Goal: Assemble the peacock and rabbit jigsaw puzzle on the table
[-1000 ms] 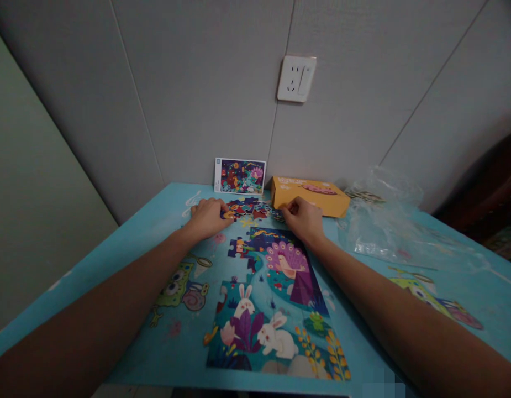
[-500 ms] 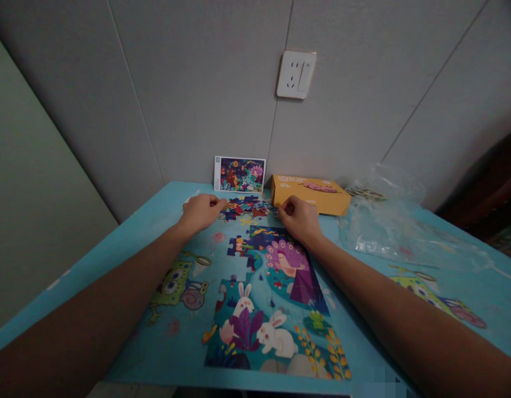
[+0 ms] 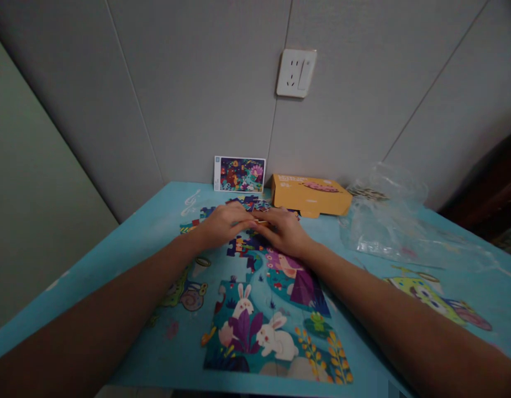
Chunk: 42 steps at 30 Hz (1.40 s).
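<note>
My left hand [image 3: 224, 224] and my right hand [image 3: 286, 229] meet fingertip to fingertip over a loose heap of jigsaw pieces [image 3: 247, 201]. A thin pale edge, seemingly of a puzzle piece [image 3: 262, 221], shows between their closed fingers; the fingers hide most of it. More loose pieces [image 3: 189, 227] lie left of my left hand, and a few dark ones stick out beyond my right knuckles. Nearer me lies the partly joined jigsaw [image 3: 275, 337], with white rabbits, a purple plant and a pink peacock. Its left edge is stepped, and my right hand covers part of its top.
A picture card [image 3: 240, 174] leans on the wall behind the pieces. Beside it stands an orange box [image 3: 311, 196]. A crumpled clear plastic bag [image 3: 388, 229] lies at the right. The blue tabletop [image 3: 143, 232] carries printed cartoon figures. A socket [image 3: 296, 73] is on the wall.
Both hands have moved inward from either side of the heap and now touch. Loose pieces now lie further out to the left and right. A flap shows on the orange box's front.
</note>
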Motion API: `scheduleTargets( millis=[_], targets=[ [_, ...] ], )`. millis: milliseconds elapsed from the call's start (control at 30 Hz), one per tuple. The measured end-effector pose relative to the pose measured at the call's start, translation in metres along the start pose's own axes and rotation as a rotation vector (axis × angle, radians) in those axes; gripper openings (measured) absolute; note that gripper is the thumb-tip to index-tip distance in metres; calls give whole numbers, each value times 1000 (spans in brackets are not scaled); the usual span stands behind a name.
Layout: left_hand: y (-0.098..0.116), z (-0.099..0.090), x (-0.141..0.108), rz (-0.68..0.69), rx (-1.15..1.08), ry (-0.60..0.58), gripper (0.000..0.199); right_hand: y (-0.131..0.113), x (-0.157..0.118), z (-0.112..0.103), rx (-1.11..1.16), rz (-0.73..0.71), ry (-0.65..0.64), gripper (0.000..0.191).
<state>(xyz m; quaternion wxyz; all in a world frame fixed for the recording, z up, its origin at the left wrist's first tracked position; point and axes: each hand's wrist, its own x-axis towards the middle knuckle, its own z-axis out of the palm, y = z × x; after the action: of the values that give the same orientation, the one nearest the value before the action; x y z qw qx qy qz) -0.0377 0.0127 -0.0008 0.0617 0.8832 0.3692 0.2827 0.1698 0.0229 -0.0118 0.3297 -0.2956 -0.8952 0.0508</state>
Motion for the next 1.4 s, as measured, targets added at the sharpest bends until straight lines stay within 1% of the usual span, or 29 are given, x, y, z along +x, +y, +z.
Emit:
scheduleTargets(
  millis=[33, 67, 133, 167, 200, 233, 300, 367, 433, 500, 567, 633, 667, 700, 767, 833, 867, 933, 1033, 1133, 1233, 1400],
  targets=[
    [-3, -3, 0, -42, 32, 36, 29, 1, 0, 0, 3, 9, 12, 31],
    [-8, -8, -1, -115, 84, 95, 30, 3, 1, -1, 10, 32, 36, 31],
    [-21, -21, -4, -344, 240, 248, 32, 7, 1, -2, 22, 82, 107, 31],
    [-29, -27, -6, -461, 313, 276, 33, 9, 1, -3, 22, 98, 129, 31],
    [-37, -32, -9, -565, 375, 252, 34, 10, 1, -4, 20, 111, 134, 31],
    [-45, -35, -12, -644, 436, 202, 35, 10, 1, -4, 15, 121, 121, 32],
    [-57, -38, -18, -767, 520, 79, 47, 10, 1, -5, 7, 130, 57, 34],
    [-62, -35, -23, -842, 536, -68, 62, 9, 1, -4, 9, 118, -24, 34],
    [-61, -32, -25, -884, 511, -158, 70, 8, 0, -3, 6, 109, -91, 33],
    [-59, -31, -24, -913, 475, -178, 68, 8, 0, -2, -10, 109, -135, 34],
    [-60, -31, -23, -938, 444, -164, 64, 10, 0, -1, -19, 94, -136, 33],
    [-64, -32, -23, -960, 390, -133, 59, 13, 0, 0, -10, 47, -99, 29],
    [-67, -32, -22, -970, 345, -97, 55, 15, 0, 1, -4, 21, -75, 27],
    [-69, -33, -22, -974, 290, -37, 49, 16, 0, 2, 0, -4, -49, 26],
    [-71, -33, -19, -960, 149, 149, 35, 19, -1, 4, -4, -45, 2, 28],
    [-66, -32, -15, -893, -52, 337, 24, 21, -2, 5, -13, -77, 53, 31],
    [-60, -31, -12, -847, -177, 397, 21, 21, -2, 6, -15, -94, 75, 32],
    [-45, -29, -6, -740, -415, 425, 22, 22, -3, 6, -12, -115, 106, 36],
    [-22, -22, 0, -637, -568, 365, 28, 22, -3, 5, -2, -120, 127, 42],
    [-11, -14, 1, -549, -674, 265, 42, 21, -3, 4, 17, -101, 133, 40],
    [-10, -6, 0, -504, -721, 181, 41, 18, -3, 3, 42, -75, 109, 41],
    [-15, 0, -2, -480, -757, 160, 39, 11, -2, -1, 35, -82, 40, 56]
  ],
)
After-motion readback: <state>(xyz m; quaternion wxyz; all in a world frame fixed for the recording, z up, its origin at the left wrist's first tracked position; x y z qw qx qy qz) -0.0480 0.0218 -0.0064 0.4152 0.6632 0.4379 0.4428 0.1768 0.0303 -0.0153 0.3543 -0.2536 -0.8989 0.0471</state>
